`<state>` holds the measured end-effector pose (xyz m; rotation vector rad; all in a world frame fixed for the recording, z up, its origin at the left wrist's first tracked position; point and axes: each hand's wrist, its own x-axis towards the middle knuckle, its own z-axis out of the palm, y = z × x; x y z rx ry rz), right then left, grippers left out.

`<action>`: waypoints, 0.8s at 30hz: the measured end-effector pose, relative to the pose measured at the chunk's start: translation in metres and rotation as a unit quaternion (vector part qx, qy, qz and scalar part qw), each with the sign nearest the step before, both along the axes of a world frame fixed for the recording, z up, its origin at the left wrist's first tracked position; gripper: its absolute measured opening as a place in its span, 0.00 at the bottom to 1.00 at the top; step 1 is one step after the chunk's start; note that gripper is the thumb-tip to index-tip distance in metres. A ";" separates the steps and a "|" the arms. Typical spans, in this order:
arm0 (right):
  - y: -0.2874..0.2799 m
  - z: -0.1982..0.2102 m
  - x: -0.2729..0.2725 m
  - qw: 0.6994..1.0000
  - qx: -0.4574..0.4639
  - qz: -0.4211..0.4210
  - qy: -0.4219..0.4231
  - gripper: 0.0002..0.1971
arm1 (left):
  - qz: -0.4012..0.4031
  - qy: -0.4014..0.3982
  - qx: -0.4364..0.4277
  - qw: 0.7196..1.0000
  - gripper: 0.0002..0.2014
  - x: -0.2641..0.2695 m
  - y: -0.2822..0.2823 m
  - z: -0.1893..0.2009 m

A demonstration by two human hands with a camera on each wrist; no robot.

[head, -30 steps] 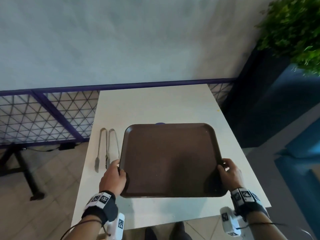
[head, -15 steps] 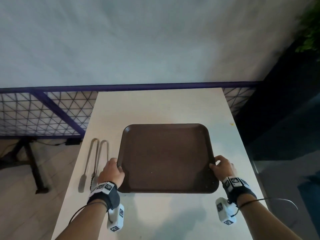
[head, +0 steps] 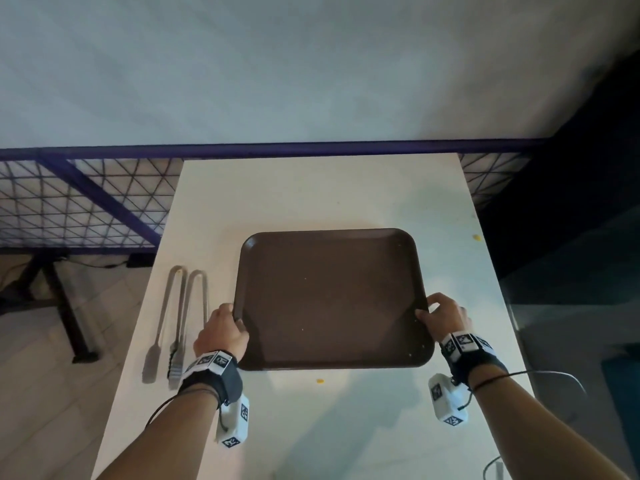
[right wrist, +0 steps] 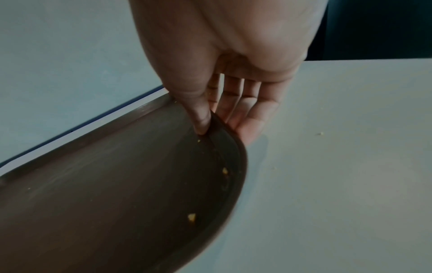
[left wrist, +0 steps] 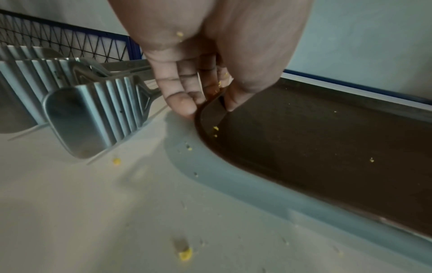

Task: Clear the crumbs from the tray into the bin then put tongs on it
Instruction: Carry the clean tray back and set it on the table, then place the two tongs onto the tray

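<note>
- Head view: the dark brown rectangular plastic tray (head: 332, 299) sits at the middle of the pale worktop (head: 311, 192). The left hand (head: 221, 332) grips its rim at about 9 o'clock and the right hand (head: 445, 317) at about 3 o'clock. Opposite holds like this keep the tray level, which would suit carrying it or setting it down without spilling.
- Two pairs of long stainless-steel tongs (head: 180, 323) lie side by side on the worktop just beside the tray, at 9 o'clock from it and just beyond the left hand. There they are within easy reach for the later step.
- Only a few pale specks (head: 305, 278) show on the tray, and yellow crumbs (head: 320, 380) lie on the worktop at 6 o'clock from it. No bin is in view. The tray looks mostly emptied, though that is a judgement.
- Left wrist view: the thumb (left wrist: 236, 96) lies over the tray's rim and the fingers (left wrist: 180, 103) curl beneath it, so this hand is clamped on the tray. The ridged tong blades (left wrist: 93, 114) sit at about 9 o'clock of the fingers.
- Right wrist view: the thumb (right wrist: 201, 118) presses inside the rim while the fingers (right wrist: 247, 114) pass under its edge, also clamped on the tray. Whether the tray rests on the worktop or hangs just above it cannot be told.
</note>
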<state>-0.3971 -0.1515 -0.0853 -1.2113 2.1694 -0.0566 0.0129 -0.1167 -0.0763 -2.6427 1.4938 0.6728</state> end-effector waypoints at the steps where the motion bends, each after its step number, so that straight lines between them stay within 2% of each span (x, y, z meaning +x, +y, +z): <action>1: 0.000 0.002 0.000 1.000 0.003 0.003 -0.001 0.07 | -0.002 0.004 0.003 1.000 0.17 0.001 0.000 0.000; 5: 0.003 0.025 0.007 1.000 -0.004 -0.011 0.005 0.14 | -0.030 0.013 0.012 0.999 0.18 0.009 0.001 0.012; 8: 0.009 0.054 0.035 0.996 -0.084 -0.001 0.011 0.15 | -0.026 0.041 -0.045 0.998 0.18 0.026 0.009 0.035; 11: 0.020 0.083 0.093 0.989 -0.126 0.057 -0.045 0.14 | 0.002 0.065 -0.137 0.988 0.16 0.057 0.022 0.055; 15: 0.036 0.095 0.192 0.970 -0.139 0.154 -0.124 0.11 | 0.035 0.049 -0.170 0.984 0.15 0.108 0.036 0.060; 19: 0.049 0.090 0.287 0.957 -0.087 0.218 -0.168 0.13 | 0.075 0.045 -0.119 0.989 0.18 0.149 0.046 0.044; 24: 0.063 0.071 0.364 0.946 -0.022 0.283 -0.157 0.23 | 0.055 0.090 -0.046 0.993 0.23 0.171 0.057 0.019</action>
